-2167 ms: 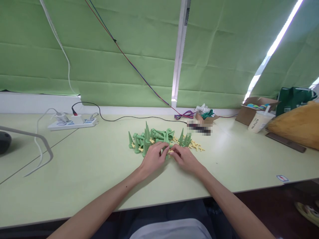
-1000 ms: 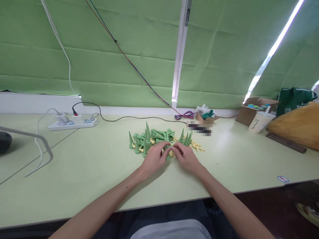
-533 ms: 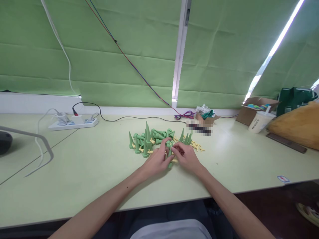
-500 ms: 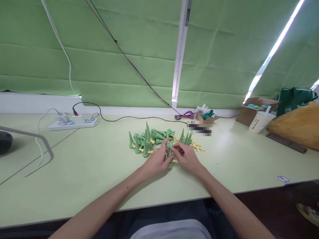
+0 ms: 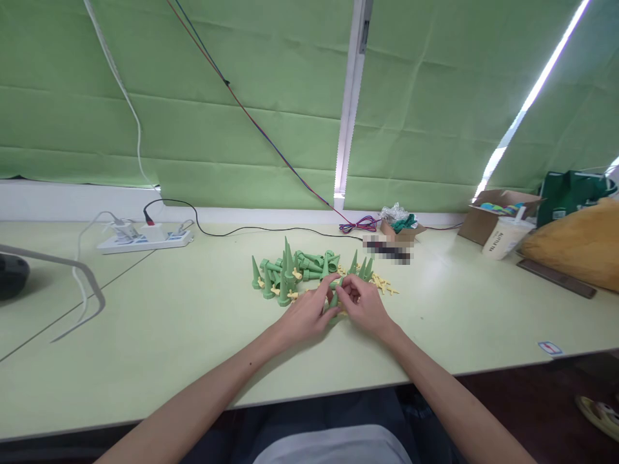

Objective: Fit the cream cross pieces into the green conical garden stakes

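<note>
My left hand (image 5: 309,314) is closed on a green plastic cone (image 5: 334,299), thumb below and index finger above. From the other side my right hand (image 5: 363,303) pinches at the same cone, its fingertips meeting those of the left. The fingers cover much of the cone, and a bit of yellow shows below them. Left of my hands, several green cones (image 5: 284,293) stand upright, some with small yellow tap-shaped pieces (image 5: 293,295) at their sides. Behind lies a heap of green cones (image 5: 309,261). More upright cones (image 5: 368,269) and loose yellow pieces (image 5: 384,283) are beside my right hand.
A white power strip (image 5: 145,241) lies at the back left, with a black cable running along the wall. A small box (image 5: 403,233) holds crumpled wrapping. At the right are a paper cup (image 5: 505,237), a cardboard box (image 5: 471,225) and a yellow-brown bag (image 5: 580,241).
Both hands stay together in nearly the same place. The green cone between them has tilted, and the fingers have drawn closer together around it.
</note>
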A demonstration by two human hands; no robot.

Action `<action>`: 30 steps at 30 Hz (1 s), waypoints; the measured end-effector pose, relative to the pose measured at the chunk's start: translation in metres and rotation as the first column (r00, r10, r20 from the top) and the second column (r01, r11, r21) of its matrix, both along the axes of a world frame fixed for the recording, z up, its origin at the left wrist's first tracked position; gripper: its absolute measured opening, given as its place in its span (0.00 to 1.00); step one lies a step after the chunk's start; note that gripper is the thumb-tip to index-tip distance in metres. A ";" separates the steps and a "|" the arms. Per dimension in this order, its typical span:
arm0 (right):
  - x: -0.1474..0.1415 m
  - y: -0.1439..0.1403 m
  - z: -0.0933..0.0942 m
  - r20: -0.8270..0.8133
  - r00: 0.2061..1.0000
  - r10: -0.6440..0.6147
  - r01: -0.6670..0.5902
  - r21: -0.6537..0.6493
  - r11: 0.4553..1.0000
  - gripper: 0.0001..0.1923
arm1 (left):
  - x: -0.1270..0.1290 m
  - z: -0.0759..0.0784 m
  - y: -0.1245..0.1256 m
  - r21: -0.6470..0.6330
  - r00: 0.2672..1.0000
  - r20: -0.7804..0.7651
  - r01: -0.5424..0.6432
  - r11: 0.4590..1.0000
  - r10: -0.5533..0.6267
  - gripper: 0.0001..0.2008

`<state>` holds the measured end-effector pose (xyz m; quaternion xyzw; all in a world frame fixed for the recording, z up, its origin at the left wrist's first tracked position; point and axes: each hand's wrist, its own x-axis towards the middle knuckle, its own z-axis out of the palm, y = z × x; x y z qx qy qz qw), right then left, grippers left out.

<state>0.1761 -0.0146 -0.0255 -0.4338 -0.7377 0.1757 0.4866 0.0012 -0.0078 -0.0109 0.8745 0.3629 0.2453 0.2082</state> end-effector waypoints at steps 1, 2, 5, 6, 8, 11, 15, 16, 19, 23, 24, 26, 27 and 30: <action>0.000 0.000 0.000 -0.017 1.000 -0.010 0.010 0.008 1.000 0.08 | 0.000 0.000 0.000 0.012 1.000 -0.005 -0.005 1.000 0.005 0.28; 0.000 0.000 0.001 -0.037 0.999 -0.021 0.022 0.015 1.000 0.09 | 0.000 0.000 0.000 0.023 1.000 0.001 -0.011 1.000 0.011 0.27; 0.000 -0.001 0.001 -0.081 0.995 -0.059 0.061 0.026 0.998 0.09 | 0.000 0.000 0.000 0.037 0.997 0.069 -0.035 0.999 0.032 0.24; 0.000 -0.001 0.002 -0.085 0.994 -0.066 0.069 0.029 0.997 0.10 | 0.000 0.000 0.000 0.035 0.995 0.093 -0.045 0.998 0.042 0.23; 0.000 -0.002 0.002 -0.082 0.994 -0.069 0.072 0.035 0.997 0.09 | 0.001 0.001 0.000 0.030 0.990 0.125 -0.064 0.998 0.059 0.18; 0.000 -0.002 0.001 -0.071 0.995 -0.072 0.075 0.046 0.996 0.09 | 0.002 0.003 0.000 0.063 0.990 0.132 -0.052 0.997 0.044 0.09; -0.001 -0.003 0.001 -0.060 0.993 -0.102 0.106 0.064 0.992 0.08 | 0.003 0.004 -0.002 0.175 0.996 0.044 0.068 0.982 -0.077 0.09; -0.001 -0.003 0.001 -0.060 0.992 -0.110 0.114 0.069 0.991 0.08 | 0.003 0.004 -0.003 0.181 0.995 0.014 0.099 0.979 -0.103 0.10; -0.002 -0.004 0.002 -0.045 0.991 -0.128 0.132 0.090 0.987 0.05 | 0.004 0.003 -0.007 0.154 0.988 -0.053 0.155 0.976 -0.148 0.10; -0.005 -0.007 0.003 0.001 0.991 -0.131 0.130 0.118 0.985 0.06 | 0.005 0.004 -0.012 0.146 0.982 -0.075 0.183 0.972 -0.173 0.12; -0.006 -0.007 0.003 0.013 0.991 -0.131 0.128 0.125 0.984 0.06 | 0.005 0.004 -0.013 0.147 0.982 -0.074 0.183 0.972 -0.174 0.12; -0.007 -0.009 0.002 0.039 0.990 -0.138 0.131 0.149 0.980 0.07 | 0.005 0.005 -0.014 0.148 0.981 -0.079 0.189 0.971 -0.179 0.12; -0.007 -0.009 0.001 0.052 0.988 -0.147 0.136 0.167 0.977 0.08 | 0.005 0.005 -0.014 0.150 0.980 -0.085 0.193 0.970 -0.181 0.12; -0.007 -0.010 -0.002 0.092 0.980 -0.178 0.150 0.254 0.955 0.08 | 0.004 0.006 -0.016 0.157 0.979 -0.104 0.191 0.969 -0.176 0.13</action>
